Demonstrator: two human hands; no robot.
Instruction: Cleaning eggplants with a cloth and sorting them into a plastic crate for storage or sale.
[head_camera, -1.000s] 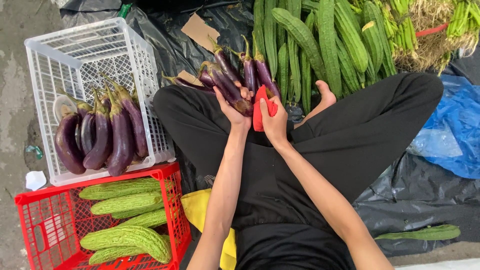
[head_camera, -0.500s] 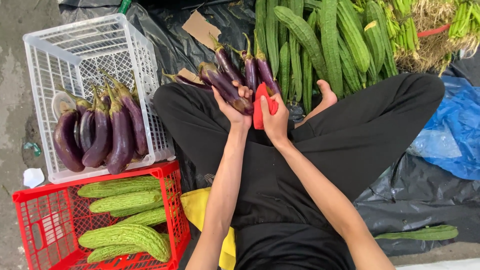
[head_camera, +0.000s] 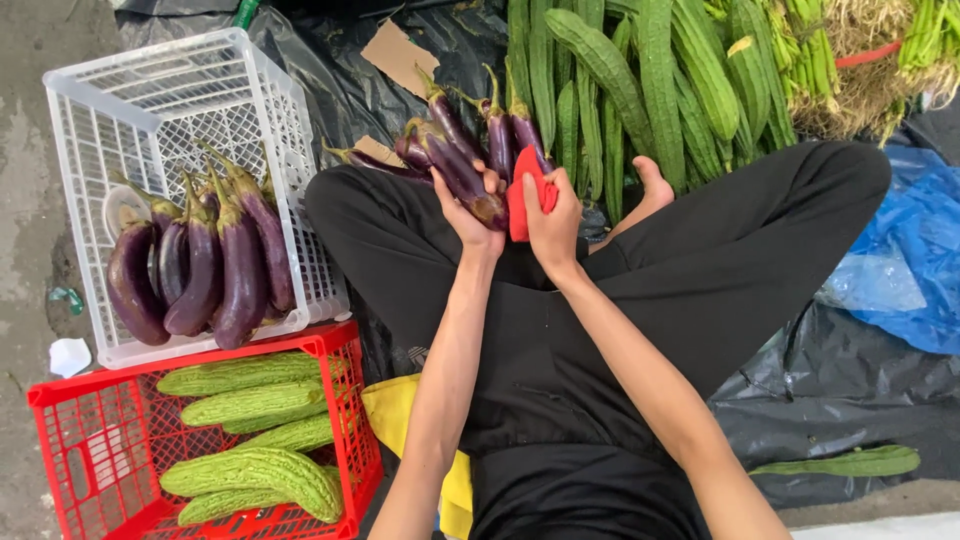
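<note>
At 9 o'clock a white crate (head_camera: 120, 110) holds aubergines (head_camera: 205, 265); a red crate (head_camera: 70, 450) at 7 holds bitter gourds (head_camera: 250, 470). Centre, the left hand (head_camera: 470, 215) grips an aubergine (head_camera: 462, 180). The right hand (head_camera: 552, 220) clasps a red tool (head_camera: 522, 195) just beside it. Green gourds (head_camera: 650, 80) lie at 1.

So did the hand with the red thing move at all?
No. The right hand holds the red thing in the same spot beside the eggplant, just below the long green gourds.
</note>
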